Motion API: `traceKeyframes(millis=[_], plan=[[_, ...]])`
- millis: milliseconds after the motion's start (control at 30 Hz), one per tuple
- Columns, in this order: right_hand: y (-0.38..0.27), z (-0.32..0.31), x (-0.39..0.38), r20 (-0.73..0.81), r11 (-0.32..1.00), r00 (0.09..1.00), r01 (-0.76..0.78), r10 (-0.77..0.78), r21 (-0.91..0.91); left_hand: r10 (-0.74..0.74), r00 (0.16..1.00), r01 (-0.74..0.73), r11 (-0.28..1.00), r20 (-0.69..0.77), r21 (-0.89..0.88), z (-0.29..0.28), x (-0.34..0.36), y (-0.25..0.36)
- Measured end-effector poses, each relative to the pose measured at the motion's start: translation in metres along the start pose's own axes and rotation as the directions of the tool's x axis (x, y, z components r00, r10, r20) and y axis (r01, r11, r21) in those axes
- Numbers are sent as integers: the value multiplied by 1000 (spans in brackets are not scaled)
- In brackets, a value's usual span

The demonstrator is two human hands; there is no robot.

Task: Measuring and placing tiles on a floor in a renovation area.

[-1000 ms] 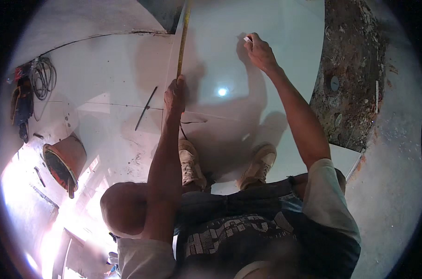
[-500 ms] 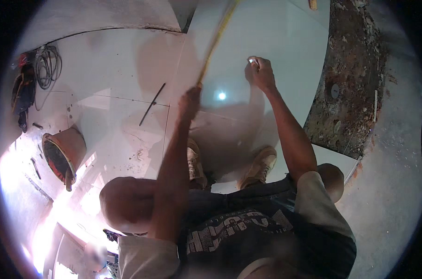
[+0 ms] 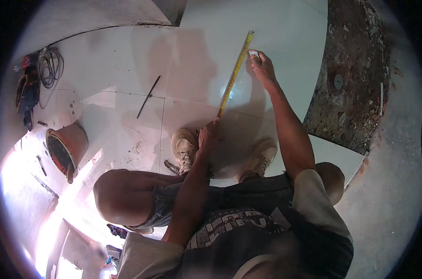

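In front of my shoes, my left hand (image 3: 208, 136) is closed round the near end of a yellow tape measure (image 3: 234, 74). Its straight blade slants away to the far right and ends in a small metal hook. The tape's case is not visible in my grip. My right hand (image 3: 264, 68) is farther out, just right of the blade's far part, with its fingers pinching a small white piece (image 3: 253, 54) whose kind I cannot make out. Both hands are over large glossy pale floor tiles (image 3: 192, 56).
A thin dark rod (image 3: 148, 96) lies on the tiles to the left. Beyond it are a mortar-stained bucket (image 3: 70, 148) and a coiled cable (image 3: 50, 67). Rough bare ground (image 3: 346, 79) borders the tiles on the right. My shoes (image 3: 184, 146) stand close below my hands.
My left hand has come back toward me and to the right, drawing the tape measure along, so its hooked end now shows. My right hand has shifted only slightly, still pinching the white piece.
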State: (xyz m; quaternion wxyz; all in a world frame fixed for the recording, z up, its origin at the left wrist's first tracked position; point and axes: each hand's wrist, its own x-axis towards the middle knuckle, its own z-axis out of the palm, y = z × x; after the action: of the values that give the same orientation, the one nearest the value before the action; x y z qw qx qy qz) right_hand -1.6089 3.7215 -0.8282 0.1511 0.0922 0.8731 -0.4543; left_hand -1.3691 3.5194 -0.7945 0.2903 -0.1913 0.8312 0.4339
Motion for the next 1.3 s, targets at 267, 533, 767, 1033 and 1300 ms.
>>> traceKeyframes(millis=[267,533,767,1033,1300], plan=[[0,-1,-1,-15,997,997,74,-74,-18,-74,997,74,983,8,-170,-2,-2,10],[7,2,-3,-6,988,988,153,-153,-4,21,962,179,706,273,-685,-8,14,3],[-3,0,-12,50,988,987,153,-153,-6,-55,962,228,701,267,-676,-7,20,1],[-3,2,-15,48,990,993,114,-110,-87,-11,974,154,758,224,-633,-14,17,2],[-8,0,-18,78,991,990,121,-117,-50,-4,955,214,697,295,-684,-12,21,-4]])
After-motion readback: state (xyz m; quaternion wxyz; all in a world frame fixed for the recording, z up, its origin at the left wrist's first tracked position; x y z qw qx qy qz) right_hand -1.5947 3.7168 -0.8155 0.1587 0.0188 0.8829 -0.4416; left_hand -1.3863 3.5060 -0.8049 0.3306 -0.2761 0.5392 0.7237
